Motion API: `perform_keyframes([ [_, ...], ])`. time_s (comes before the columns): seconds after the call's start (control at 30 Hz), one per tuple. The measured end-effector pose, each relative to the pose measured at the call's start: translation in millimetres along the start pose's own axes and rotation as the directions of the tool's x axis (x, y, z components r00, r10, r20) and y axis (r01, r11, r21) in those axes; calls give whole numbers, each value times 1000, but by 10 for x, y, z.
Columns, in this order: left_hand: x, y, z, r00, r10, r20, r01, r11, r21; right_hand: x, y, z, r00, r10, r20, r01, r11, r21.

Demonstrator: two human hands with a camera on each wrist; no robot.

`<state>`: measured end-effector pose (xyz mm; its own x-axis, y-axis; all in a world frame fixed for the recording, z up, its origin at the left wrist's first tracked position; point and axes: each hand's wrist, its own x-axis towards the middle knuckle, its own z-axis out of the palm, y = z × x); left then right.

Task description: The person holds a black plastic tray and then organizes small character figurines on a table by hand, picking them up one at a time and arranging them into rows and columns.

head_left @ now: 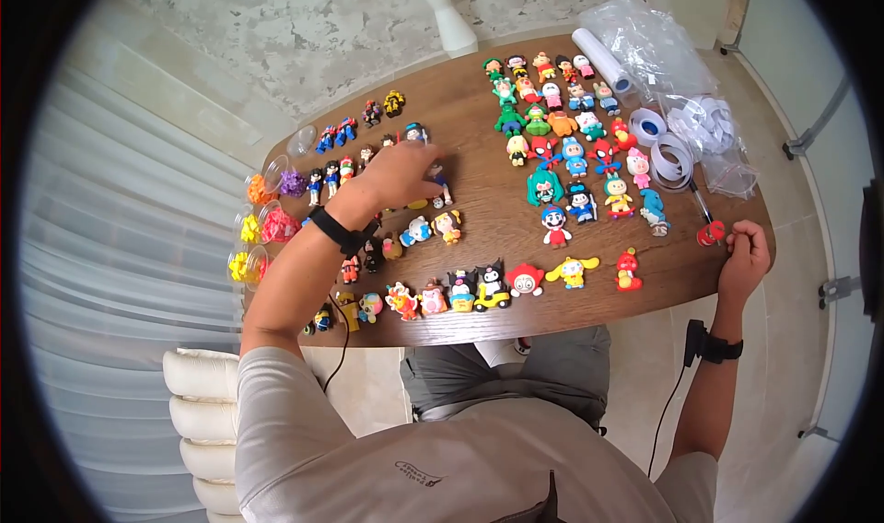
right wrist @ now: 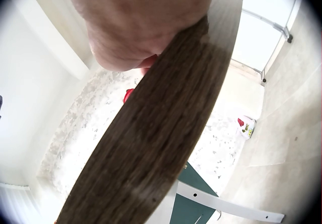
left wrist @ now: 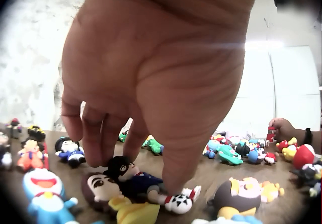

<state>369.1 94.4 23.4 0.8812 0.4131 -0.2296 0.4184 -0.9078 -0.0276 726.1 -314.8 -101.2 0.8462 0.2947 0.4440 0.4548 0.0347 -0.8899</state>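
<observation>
In the head view my left hand (head_left: 396, 175) reaches over the left group of toy figures. Its thumb and fingers straddle a small boy figure (left wrist: 146, 181) in blue with a black-and-white football at its feet. The thumb tip is at the ball and the fingertips are by the head. Beside it lie a brown-haired figure in yellow (left wrist: 100, 186) and a blue-and-white cat figure (left wrist: 44, 196). My right hand (head_left: 748, 258) rests at the table's right edge, fingers loosely curled, close to a slim tool with a red end (head_left: 711, 234).
Rows of figures (head_left: 575, 159) fill the table's right half, and more line the front edge (head_left: 525, 281). Tape rolls (head_left: 672, 164), clear plastic bags (head_left: 645, 53) and a white roll (head_left: 603, 63) lie at the far right. Cups of coloured pieces (head_left: 276, 224) stand at the left edge.
</observation>
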Motion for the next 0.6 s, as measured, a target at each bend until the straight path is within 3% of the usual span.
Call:
perform_keyframes([
  [0.27, 56, -73, 74, 997, 13, -80, -22, 994, -109, 0, 3, 1, 1000, 7, -9, -7, 1000, 13],
  [0.37, 68, 108, -31, 993, -115, -20, 110, 980, -168, 2, 22, -4, 1000, 8, -6, -8, 1000, 25],
  [0.43, 127, 78, 106, 994, -64, -91, 48, 985, -164, 4, 11, -1, 1000, 10, -9, -10, 999, 32],
  [0.47, 139, 104, 116, 991, -39, -127, 18, 987, -160, 5, 3, 5, 1000, 12, -10, -11, 999, 36],
  [0.57, 193, 198, 81, 986, -16, -168, 36, 992, 118, 2, -23, 22, 1000, 6, -23, -6, 999, 31],
  [0.6, 221, 291, 21, 979, -3, -205, 14, 998, 54, 1, -8, 10, 1000, 4, -20, -4, 999, 35],
])
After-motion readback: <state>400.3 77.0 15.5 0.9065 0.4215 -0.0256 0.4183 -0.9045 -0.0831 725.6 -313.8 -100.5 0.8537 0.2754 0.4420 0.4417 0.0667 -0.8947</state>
